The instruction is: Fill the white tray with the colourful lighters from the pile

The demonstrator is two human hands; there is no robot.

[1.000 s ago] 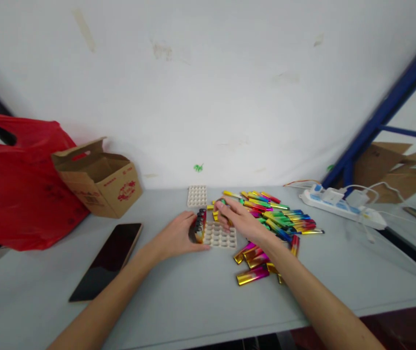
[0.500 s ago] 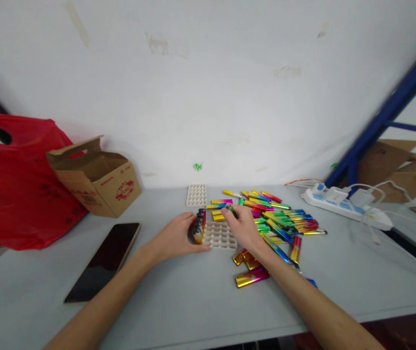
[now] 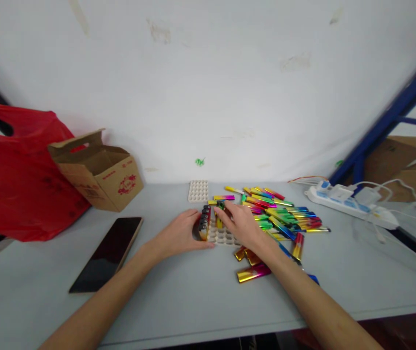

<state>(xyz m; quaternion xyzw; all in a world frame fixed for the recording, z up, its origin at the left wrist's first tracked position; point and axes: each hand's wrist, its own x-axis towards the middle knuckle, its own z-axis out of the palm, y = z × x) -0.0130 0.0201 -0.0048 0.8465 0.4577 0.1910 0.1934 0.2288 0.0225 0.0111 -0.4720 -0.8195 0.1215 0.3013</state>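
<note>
A pale tray with rows of holes [image 3: 224, 236] lies on the table in front of me. Several lighters with black tops [image 3: 205, 218] stand upright in a row at its left end. My left hand [image 3: 182, 233] is curled round that end, thumb at the near side and fingers at the far side. In the fingers of my right hand [image 3: 242, 223] is an upright yellow lighter [image 3: 218, 221] with a dark top, over or in the tray's holes beside the row; its lower end is hard to make out. Right of the tray lies a loose heap of shiny coloured lighters [image 3: 284, 218].
Behind sits a second holed tray [image 3: 198, 191]. On the left are a dark phone [image 3: 108, 253], an open cardboard box [image 3: 120, 182] and a red plastic bag [image 3: 29, 180]. A white power strip [image 3: 354, 206] with plugs and cables runs along the right rear.
My right hand has moved left and down with its lighter, from above the tray's right part to beside the standing row. My left hand stays round the tray's end.
</note>
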